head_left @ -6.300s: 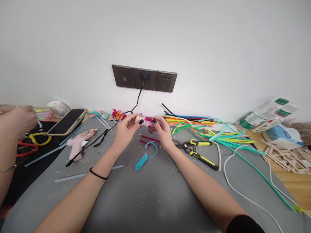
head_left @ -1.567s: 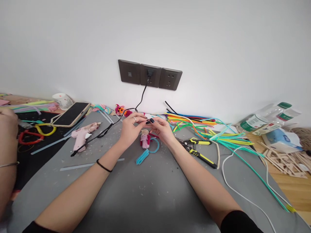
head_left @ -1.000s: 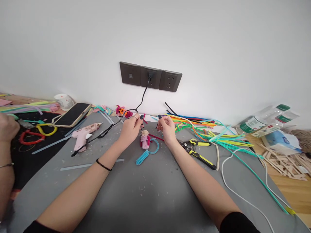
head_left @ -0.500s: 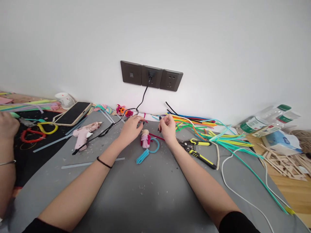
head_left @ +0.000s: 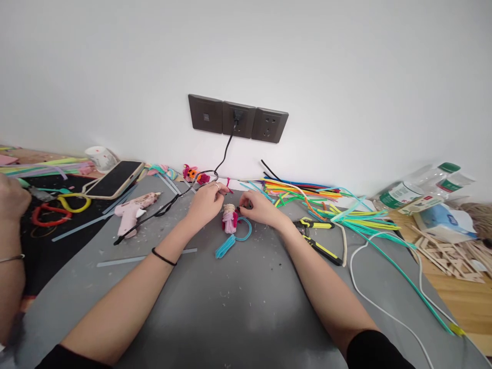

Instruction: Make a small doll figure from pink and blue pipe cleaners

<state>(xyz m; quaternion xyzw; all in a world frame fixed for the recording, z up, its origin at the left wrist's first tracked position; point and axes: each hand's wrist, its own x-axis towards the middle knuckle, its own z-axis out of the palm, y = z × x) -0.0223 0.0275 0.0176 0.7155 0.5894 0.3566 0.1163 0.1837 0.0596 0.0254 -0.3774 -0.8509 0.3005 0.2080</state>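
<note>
Between my hands stands a small pink bundle of pipe cleaners [head_left: 229,221] with a cream coil on top and magenta at its sides. A blue pipe cleaner loop [head_left: 246,234] and a folded blue piece [head_left: 225,247] lie against its base. Just behind and left of the bundle is my left hand [head_left: 209,202], fingers closed in a pinch; what they hold is too small to make out. My right hand [head_left: 258,207] is closed at the bundle's right side, its fingertips at the magenta pipe cleaner [head_left: 236,217]. The strand's far end is hidden by that hand.
Left of my hands lie a pink glue gun [head_left: 130,215], a phone [head_left: 115,179] and glue sticks [head_left: 126,260]. Wire strippers [head_left: 321,248] and loose pipe cleaners [head_left: 357,220] are on the right, near bottles [head_left: 402,195]. Another person's hand [head_left: 13,200] is at the far left.
My right hand has moved left and slightly down to the bundle's side. The magenta strand stretching right from the bundle no longer shows. My left hand has barely moved.
</note>
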